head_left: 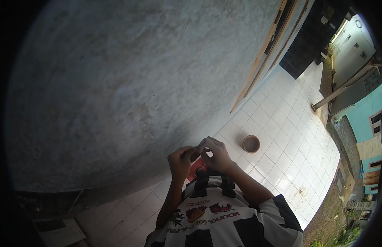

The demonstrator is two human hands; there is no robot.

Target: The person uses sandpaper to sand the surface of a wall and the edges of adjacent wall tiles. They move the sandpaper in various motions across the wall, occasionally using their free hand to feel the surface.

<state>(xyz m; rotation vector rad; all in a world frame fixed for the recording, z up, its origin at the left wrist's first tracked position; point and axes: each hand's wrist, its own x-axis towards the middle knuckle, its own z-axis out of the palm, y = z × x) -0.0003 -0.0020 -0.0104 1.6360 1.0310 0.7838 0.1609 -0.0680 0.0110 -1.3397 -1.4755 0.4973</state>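
The black-and-white shirt (224, 220) reads "YOUNG, WILD & FR…", upside down; a smaller line (198, 203) nearer its top edge is unclear.

On my feed, a mottled grey wall (96, 90) takes up the left. Toward its far end I can see a wooden frame (255, 61), then a dark tiled surface (298, 57). White floor tiles (289, 168) spread right. Far right I get a post (333, 95) and a turquoise building (366, 105); near right, grass (329, 234).
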